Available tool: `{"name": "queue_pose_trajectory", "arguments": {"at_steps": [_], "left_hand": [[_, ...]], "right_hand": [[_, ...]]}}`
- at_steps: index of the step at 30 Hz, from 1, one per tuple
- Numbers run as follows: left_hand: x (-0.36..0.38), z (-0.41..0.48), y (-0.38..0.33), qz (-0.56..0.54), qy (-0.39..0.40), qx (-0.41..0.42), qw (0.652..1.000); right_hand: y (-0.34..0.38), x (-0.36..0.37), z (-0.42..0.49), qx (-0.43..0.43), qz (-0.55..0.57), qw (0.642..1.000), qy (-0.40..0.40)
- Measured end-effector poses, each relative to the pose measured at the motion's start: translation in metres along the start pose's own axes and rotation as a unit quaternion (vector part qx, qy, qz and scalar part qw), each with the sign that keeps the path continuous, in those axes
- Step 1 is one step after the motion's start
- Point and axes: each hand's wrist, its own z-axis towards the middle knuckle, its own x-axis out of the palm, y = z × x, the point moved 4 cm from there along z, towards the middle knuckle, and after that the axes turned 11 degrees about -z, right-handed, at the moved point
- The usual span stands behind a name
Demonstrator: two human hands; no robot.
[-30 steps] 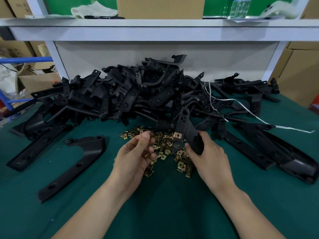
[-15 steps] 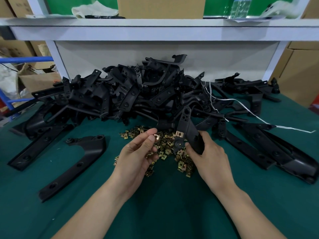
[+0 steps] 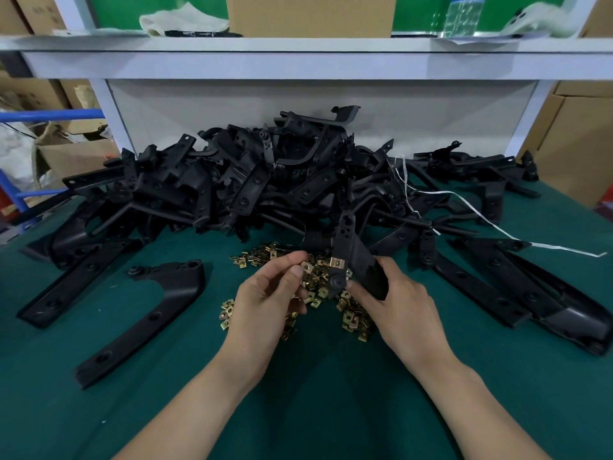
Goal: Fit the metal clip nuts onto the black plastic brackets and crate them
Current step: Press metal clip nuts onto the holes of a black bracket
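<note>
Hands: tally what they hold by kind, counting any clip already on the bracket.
Brackets: 1, the black bracket in the right hand.
Clip nuts: 2, the fitted clip nut on it, the loose clip nut pinched by the left hand.
Total: 3

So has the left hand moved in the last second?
Yes. The left hand, pinching a clip nut, has shifted right: away from the loose bracket lying on the green mat, toward the held bracket in the right hand.
</note>
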Motion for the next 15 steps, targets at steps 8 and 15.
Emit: {"name": "queue_pose_trajectory", "arguments": {"at_steps": [8,15], "left_hand": [[-0.0018,-0.0007,-0.0074,0.029,-0.026,0.045,0.998],[-0.0029,-0.0002,-0.0062,0.034,-0.018,0.050,0.998]], "right_hand": [[0.0028,0.0009,-0.0028,-0.010,-0.025,1.000,0.007],[0.0040,0.0010,-0.0033,-0.019,-0.034,0.999,0.006]]}}
